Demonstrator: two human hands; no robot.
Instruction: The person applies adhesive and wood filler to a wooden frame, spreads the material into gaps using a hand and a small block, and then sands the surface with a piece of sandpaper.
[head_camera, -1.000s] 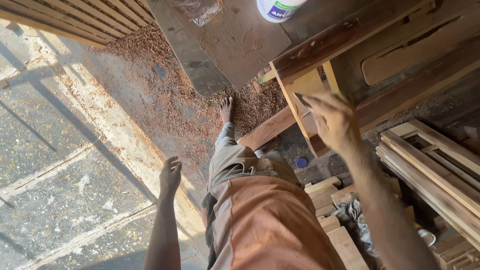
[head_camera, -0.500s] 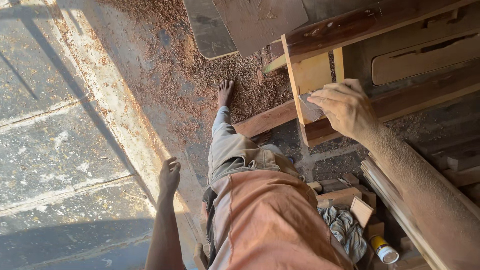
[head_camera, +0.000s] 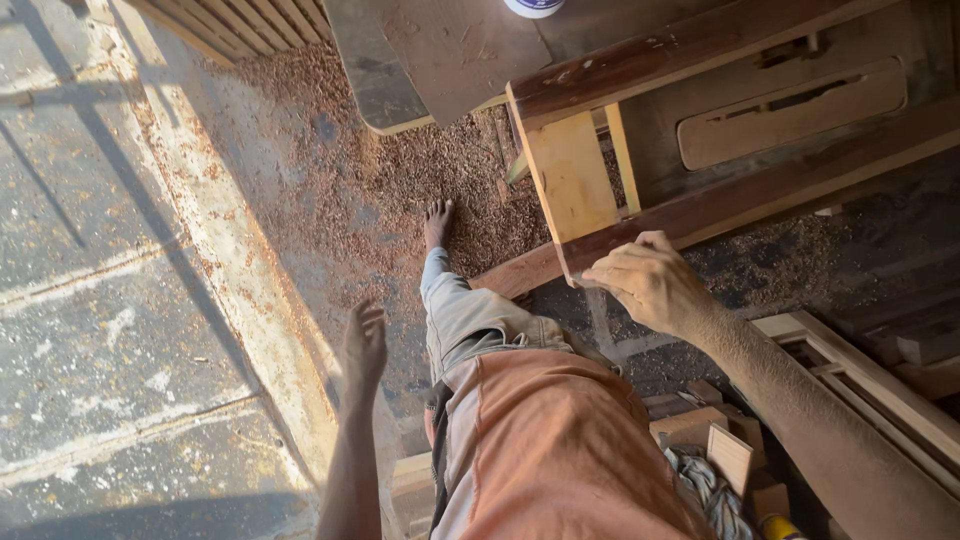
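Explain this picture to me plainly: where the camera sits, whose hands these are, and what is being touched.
There is no machine here. The camera sits on a person's head and looks straight down, so you see their own body: an orange shirt, grey trousers and a bare foot on a floor strewn with sawdust. The right hand rests on the lower corner of a wooden frame, fingers curled at its edge. The left hand hangs free beside the body, open and holding nothing. Wooden slats lie at the right, small offcuts below.

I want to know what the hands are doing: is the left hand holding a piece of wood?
No, the left hand hangs open in the air above the floor, holding nothing.
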